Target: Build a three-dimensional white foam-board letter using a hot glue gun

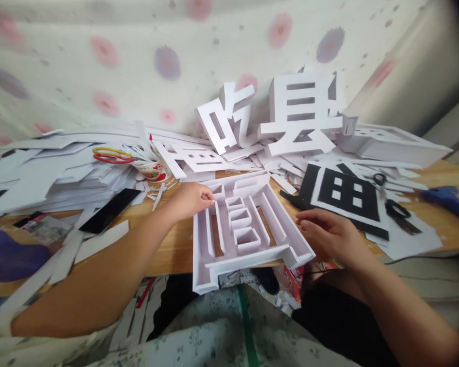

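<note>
From my end, I have the left hand [193, 200] at the upper-left part of a white foam-board character [229, 243], its fingers curled in and the thumb drawn close to them. I can't tell whether they pinch the wall there or only rest on it. My right hand [332, 235] is loosely open, fingers slightly bent, with nothing in its grasp; its fingertips are just beside the character's right edge, and I can't make out whether they touch.

The character lies flat between the 2 hands, hollow side up, its near edge reaching past the front of the wooden table [176, 250]. Upright walls run along its outline, and 3 small boxes [240, 223] stand in a column down its middle.

Just right of it I see a black-and-white stencil [347, 192] with 4 white squares, black-handled scissors [398, 208] lying over its right side. A blue tool [447, 195], shaped like a glue gun, is farther right. Behind, a finished 县 character [319, 117] stands upright and a 吃 character [214, 122] leans to its left. On the left I have a patterned paper cup [156, 172], a black smartphone [109, 210] and a pile of white boards [80, 181].
</note>
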Tool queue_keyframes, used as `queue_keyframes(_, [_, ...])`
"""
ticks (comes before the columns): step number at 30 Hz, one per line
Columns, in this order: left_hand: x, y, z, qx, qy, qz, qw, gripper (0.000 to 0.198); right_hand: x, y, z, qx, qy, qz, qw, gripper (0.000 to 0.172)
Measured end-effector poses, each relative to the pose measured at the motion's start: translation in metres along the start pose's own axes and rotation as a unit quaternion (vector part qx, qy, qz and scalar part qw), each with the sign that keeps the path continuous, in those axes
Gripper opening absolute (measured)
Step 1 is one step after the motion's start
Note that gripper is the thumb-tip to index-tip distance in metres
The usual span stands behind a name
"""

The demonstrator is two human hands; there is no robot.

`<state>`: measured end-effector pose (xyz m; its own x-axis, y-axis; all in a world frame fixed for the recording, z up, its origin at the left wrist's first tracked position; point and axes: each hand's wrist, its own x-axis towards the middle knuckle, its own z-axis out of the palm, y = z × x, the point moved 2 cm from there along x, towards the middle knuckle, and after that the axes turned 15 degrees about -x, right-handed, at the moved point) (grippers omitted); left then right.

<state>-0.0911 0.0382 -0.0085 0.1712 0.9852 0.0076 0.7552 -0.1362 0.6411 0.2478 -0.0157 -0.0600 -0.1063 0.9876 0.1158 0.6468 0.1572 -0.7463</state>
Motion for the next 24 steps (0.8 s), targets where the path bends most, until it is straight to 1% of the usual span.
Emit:
queue_keyframes(2, [-0.002,0.003,-0.001,0.002,0.026,0.009,1.000,0.017,-0.001,-0.001,-0.001,0.004,0.006,-0.010,1.000,0.035])
queue_keyframes(4, [-0.010,0.009,-0.012,0.005,0.071,0.019,0.997,0.019,-0.001,-0.001,-0.001,0.000,0.008,-0.021,1.000,0.035])
queue_keyframes(6, [-0.024,0.013,-0.036,0.011,0.140,0.022,0.990,0.022,-0.002,-0.001,-0.001,-0.008,0.005,-0.024,1.000,0.037])
queue_keyframes(8, [-0.046,0.010,-0.066,-0.013,0.233,0.000,0.972,0.024,-0.002,0.001,0.000,-0.010,0.005,-0.024,1.000,0.041])
queue_keyframes(9, [-0.058,0.005,-0.080,-0.053,0.286,-0.026,0.956,0.023,-0.002,0.002,0.000,-0.008,0.005,-0.025,1.000,0.042])
queue_keyframes(10, [-0.071,-0.004,-0.090,-0.104,0.325,-0.056,0.938,0.023,-0.002,0.004,0.000,-0.007,0.004,-0.028,1.000,0.043])
queue_keyframes(11, [-0.081,-0.014,-0.095,-0.130,0.337,-0.080,0.929,0.025,-0.002,0.005,0.000,-0.007,0.002,-0.031,0.999,0.043])
queue_keyframes(12, [-0.090,-0.026,-0.095,-0.143,0.337,-0.101,0.925,0.027,-0.002,0.007,-0.001,-0.009,-0.002,-0.034,0.999,0.043])
queue_keyframes(13, [-0.097,-0.038,-0.091,-0.151,0.332,-0.122,0.923,0.027,-0.002,0.010,-0.001,-0.014,-0.006,-0.036,0.999,0.043])
queue_keyframes(15, [-0.104,-0.063,-0.074,-0.153,0.319,-0.160,0.922,0.028,-0.001,0.015,0.000,-0.029,-0.007,-0.035,0.999,0.042])
queue_keyframes(18, [-0.100,-0.093,-0.045,-0.124,0.305,-0.198,0.923,0.023,0.000,0.019,0.002,-0.041,0.008,-0.025,0.999,0.042])
queue_keyframes(20, [-0.094,-0.103,-0.036,-0.085,0.281,-0.207,0.933,0.023,0.000,0.017,0.006,-0.046,0.016,-0.020,0.999,0.043])
queue_keyframes(22, [-0.090,-0.105,-0.037,-0.037,0.256,-0.205,0.944,0.025,-0.002,0.011,0.008,-0.054,0.018,-0.025,0.998,0.044])
queue_keyframes(24, [-0.090,-0.100,-0.042,0.012,0.233,-0.196,0.952,0.028,-0.004,0.005,0.009,-0.060,0.015,-0.038,0.997,0.045])
